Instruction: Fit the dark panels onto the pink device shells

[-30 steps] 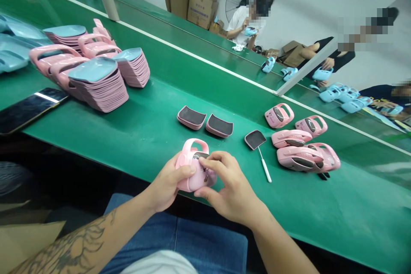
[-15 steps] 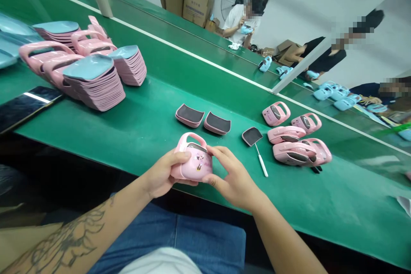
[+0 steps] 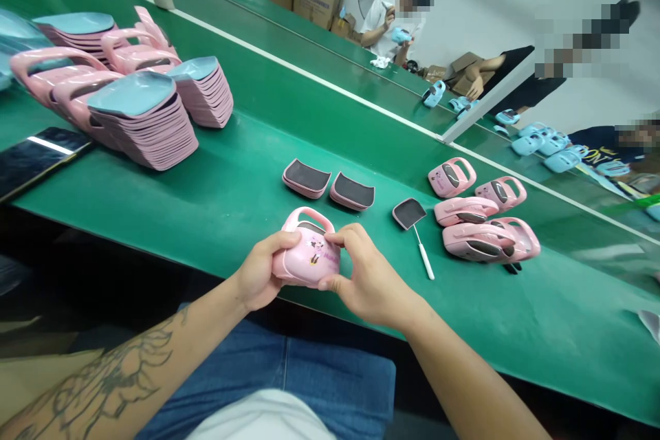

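The left hand [image 3: 260,269] and right hand [image 3: 368,276] clasp a pink Minnie Mouse case [image 3: 312,260] on the green bench [image 3: 515,316], two dark-faced lids [image 3: 306,177] just beyond.

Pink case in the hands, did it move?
Yes, the pink case shifted slightly left, judged against the dark-padded tray on the green bench, and its cartoon print now faces up.
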`<state>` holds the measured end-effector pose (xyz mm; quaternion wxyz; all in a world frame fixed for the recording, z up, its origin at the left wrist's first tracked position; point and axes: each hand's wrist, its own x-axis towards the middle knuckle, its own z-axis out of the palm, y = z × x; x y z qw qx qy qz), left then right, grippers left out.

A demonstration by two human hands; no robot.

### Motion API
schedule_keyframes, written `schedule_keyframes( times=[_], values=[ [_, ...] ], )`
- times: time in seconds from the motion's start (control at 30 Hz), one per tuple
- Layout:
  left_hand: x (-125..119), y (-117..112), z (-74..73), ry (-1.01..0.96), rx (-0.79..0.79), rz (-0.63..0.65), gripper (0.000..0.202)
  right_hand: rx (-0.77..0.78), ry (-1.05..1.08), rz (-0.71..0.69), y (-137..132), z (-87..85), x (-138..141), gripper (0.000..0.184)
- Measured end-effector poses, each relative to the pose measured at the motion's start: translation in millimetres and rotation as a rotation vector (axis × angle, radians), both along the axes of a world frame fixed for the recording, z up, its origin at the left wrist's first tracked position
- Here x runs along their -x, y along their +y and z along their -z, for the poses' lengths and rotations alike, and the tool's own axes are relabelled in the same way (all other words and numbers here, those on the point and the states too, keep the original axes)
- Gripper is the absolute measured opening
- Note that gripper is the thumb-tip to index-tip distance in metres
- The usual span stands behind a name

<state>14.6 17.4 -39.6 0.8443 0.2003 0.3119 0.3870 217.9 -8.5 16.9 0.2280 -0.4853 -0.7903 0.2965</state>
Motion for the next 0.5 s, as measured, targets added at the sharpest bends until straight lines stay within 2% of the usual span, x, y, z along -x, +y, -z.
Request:
schedule_keyframes(
  times=[0.1, 0.2, 0.27, 0.33, 0.43, 0.5],
  values=[
    [1.2, 0.8, -3.5, 0.011, 0.004, -0.007, 0.043, -0.038, -0.059, 0.018, 1.2, -0.3, 3.0, 0.051],
    [6.0, 1.2, -4.0, -0.019, -0.033, 0.032, 0.047, 0.049, -0.053, 0.121, 2.6, 2.8, -0.4, 0.057],
    [9.7, 0.2, -0.4, -0.054, -0.045, 0.029, 0.048, 0.22, 0.042, 0.254, 0.9, 9.6, -3.9, 0.059],
    [12.6, -1.6, 5.3, -0.093, -0.05, -0.025, 0.051, 0.484, 0.246, 0.335, -4.6, 19.6, -4.1, 0.06],
    [14.8, -4.5, 13.0, -0.141, -0.079, -0.114, 0.058, 0.88, 0.667, 0.256, -17.6, 33.4, 5.7, 0.07],
    [15.5, -5.6, 15.7, -0.159, -0.103, -0.133, 0.06, 0.993, 0.903, 0.204, -25.1, 37.8, 15.8, 0.072]
  ],
)
